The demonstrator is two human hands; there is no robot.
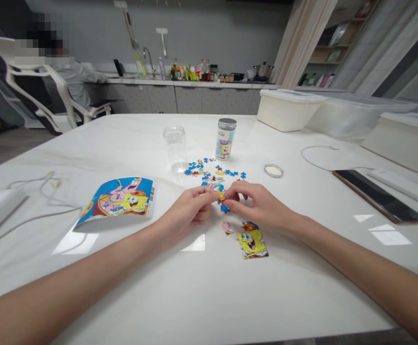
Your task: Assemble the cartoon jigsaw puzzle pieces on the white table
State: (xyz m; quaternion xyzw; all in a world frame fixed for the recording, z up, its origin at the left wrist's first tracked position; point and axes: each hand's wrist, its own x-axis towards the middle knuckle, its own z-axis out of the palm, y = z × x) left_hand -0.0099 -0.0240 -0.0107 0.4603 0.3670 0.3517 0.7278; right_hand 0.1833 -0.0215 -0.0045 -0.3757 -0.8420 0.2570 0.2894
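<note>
My left hand (194, 207) pinches a small yellow and red jigsaw piece (221, 196) between thumb and forefinger. From the other side, the curled fingers of my right hand (249, 200) meet at the same piece. Loose jigsaw pieces (196, 166), many of them blue, lie scattered just beyond both hands. Nearer to me is a joined section of puzzle (253, 242) with a yellow cartoon face. A small pink joined bit (226, 228) lies at its left. The curved picture sheet (122, 200) rests left of my left forearm.
Behind the pieces stand a clear open jar (176, 148) and a lidded puzzle jar (226, 139). A round lid (273, 170) lies to the right, and a phone (377, 196) farther right. Storage boxes (284, 111) line the back right. Cables (47, 191) lie left. A person (72, 79) sits beyond the table.
</note>
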